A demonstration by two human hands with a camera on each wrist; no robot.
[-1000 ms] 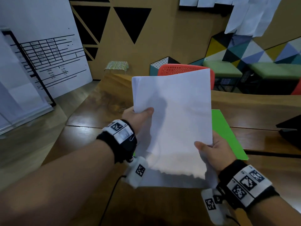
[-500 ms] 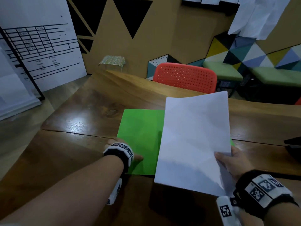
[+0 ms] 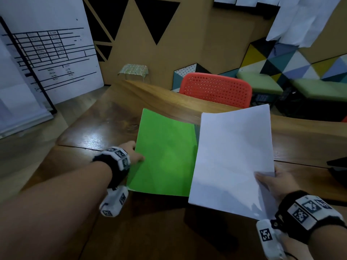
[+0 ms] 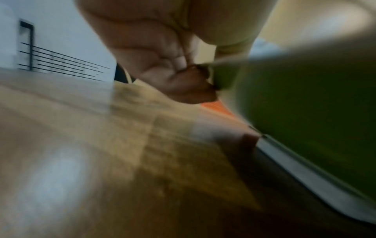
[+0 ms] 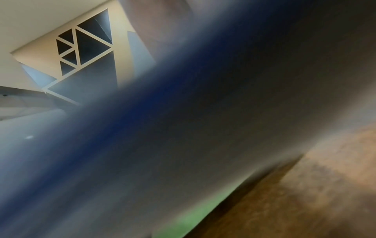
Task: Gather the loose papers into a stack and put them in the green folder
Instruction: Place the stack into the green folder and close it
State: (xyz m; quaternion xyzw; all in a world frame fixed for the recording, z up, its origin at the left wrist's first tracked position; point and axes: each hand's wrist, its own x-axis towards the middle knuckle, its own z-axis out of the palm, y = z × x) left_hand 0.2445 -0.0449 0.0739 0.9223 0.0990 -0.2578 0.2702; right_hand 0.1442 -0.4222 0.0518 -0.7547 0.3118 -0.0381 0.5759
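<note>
The green folder (image 3: 165,154) lies on the wooden table (image 3: 105,132), its front cover raised at the left edge. My left hand (image 3: 134,153) pinches that left edge, thumb on top; the left wrist view shows the fingers (image 4: 183,80) under the lifted green cover (image 4: 305,112). The stack of white papers (image 3: 232,158) hangs above the folder's right part, tilted. My right hand (image 3: 272,182) grips the stack at its lower right corner. In the right wrist view the blurred paper (image 5: 203,128) fills most of the frame, with a strip of green (image 5: 193,217) below it.
A red perforated chair (image 3: 216,89) stands behind the table's far edge. A dark object (image 3: 338,166) sits at the table's right edge. A whiteboard (image 3: 52,53) leans at the left, and a patterned wall with green benches (image 3: 262,85) is behind.
My left hand let go of the papers, dropped to the folder's left edge and lifted its cover. The right hand carried the stack rightward and lower, over the folder.
</note>
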